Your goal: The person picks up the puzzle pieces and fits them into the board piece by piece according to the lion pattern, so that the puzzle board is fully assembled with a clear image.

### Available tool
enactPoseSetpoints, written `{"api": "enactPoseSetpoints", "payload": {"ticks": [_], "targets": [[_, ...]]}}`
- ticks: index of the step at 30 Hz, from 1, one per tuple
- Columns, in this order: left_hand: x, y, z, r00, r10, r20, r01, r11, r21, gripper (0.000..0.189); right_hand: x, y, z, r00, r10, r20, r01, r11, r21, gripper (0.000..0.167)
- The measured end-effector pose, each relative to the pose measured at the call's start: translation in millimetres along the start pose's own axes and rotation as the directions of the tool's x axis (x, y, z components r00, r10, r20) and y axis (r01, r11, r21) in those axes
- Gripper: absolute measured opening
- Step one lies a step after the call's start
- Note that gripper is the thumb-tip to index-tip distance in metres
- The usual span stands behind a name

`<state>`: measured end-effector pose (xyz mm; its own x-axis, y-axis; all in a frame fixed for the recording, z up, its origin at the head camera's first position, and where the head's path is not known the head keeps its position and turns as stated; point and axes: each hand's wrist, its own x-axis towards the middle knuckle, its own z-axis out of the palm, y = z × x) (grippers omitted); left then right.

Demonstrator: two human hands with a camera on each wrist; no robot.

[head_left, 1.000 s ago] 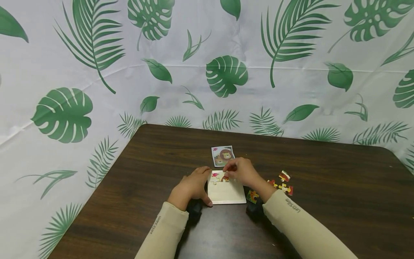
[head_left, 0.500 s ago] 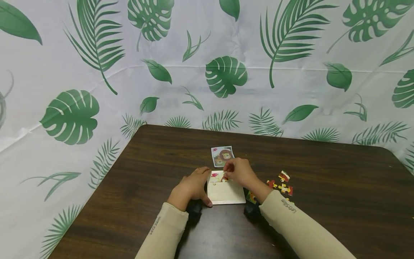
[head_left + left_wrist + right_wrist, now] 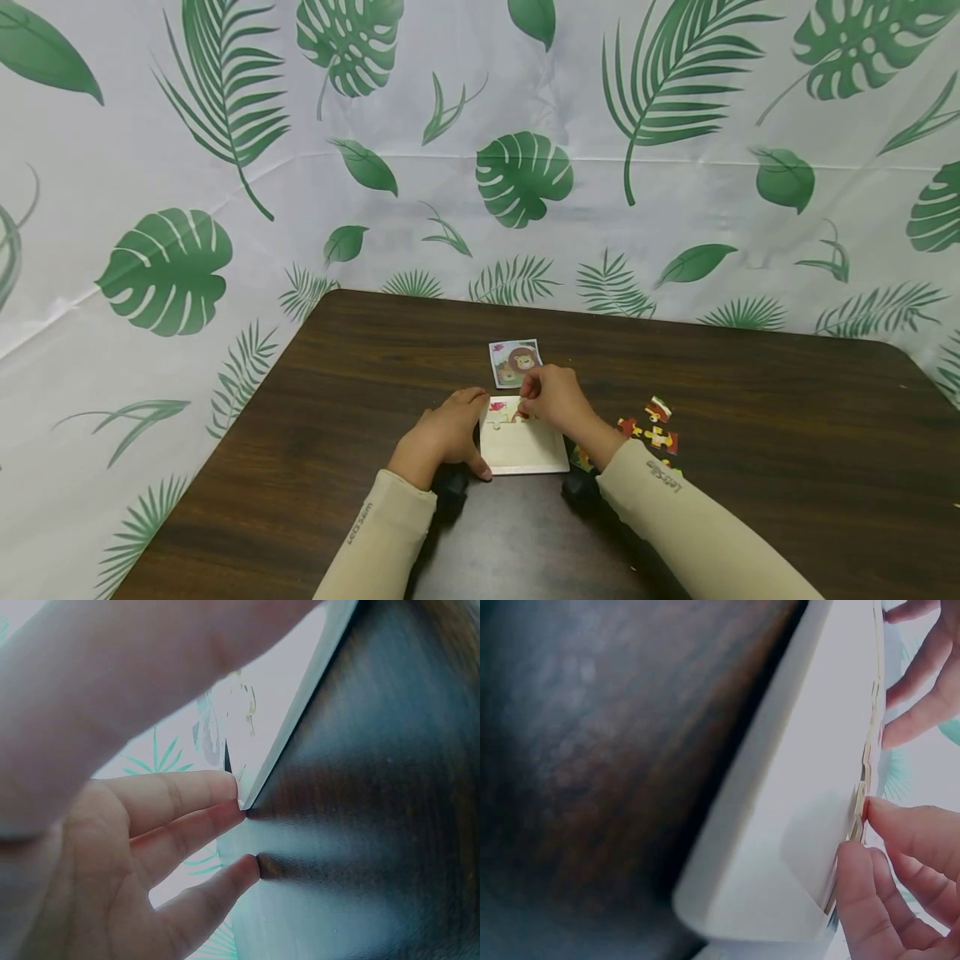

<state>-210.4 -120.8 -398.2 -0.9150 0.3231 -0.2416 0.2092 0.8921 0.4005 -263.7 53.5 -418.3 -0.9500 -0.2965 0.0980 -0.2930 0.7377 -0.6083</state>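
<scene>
Left hand [image 3: 448,429], fingers straight, braces the board [image 3: 525,452] at nine o'clock, likely against sliding; right hand [image 3: 561,402] pinches a puzzle piece [image 3: 859,807] near its twelve (card [image 3: 506,372] beyond, presumably for easy viewing).

Cream sleeves [image 3: 697,529] bear small dark lettering [image 3: 664,477].

A white backdrop with green leaves [image 3: 435,175] fills the upper frame; a dark wood-grain table [image 3: 765,400] lies below
</scene>
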Motion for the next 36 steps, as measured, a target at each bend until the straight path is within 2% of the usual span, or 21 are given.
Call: {"api": "enactPoseSetpoints", "payload": {"ticks": [7, 17, 32, 36], "targets": [[0.5, -0.1, 1.1, 1.000, -0.001, 0.000, 0.001, 1.000, 0.002, 0.105, -1.2, -1.3, 1.3, 1.000, 0.015, 0.000, -0.015, 1.000, 0.008, 0.020], [0.7, 0.4, 1.7, 1.000, 0.006, -0.002, -0.006, 1.000, 0.004, 0.105, 0.0, -2.1, 2.5, 1.000, -0.013, -0.005, 0.013, 1.000, -0.011, 0.020], [0.2, 0.0, 1.9, 1.000, 0.010, -0.008, -0.010, 1.000, 0.006, 0.104, 1.6, -4.1, 5.1, 1.000, -0.010, -0.001, 0.010, 0.999, -0.032, 0.017], [-0.4, 0.4, 2.0, 1.000, 0.012, -0.010, -0.012, 1.000, 0.011, 0.104, 0.1, -5.2, 4.9, 0.999, -0.042, -0.016, 0.042, 0.999, -0.028, 0.018]]}}
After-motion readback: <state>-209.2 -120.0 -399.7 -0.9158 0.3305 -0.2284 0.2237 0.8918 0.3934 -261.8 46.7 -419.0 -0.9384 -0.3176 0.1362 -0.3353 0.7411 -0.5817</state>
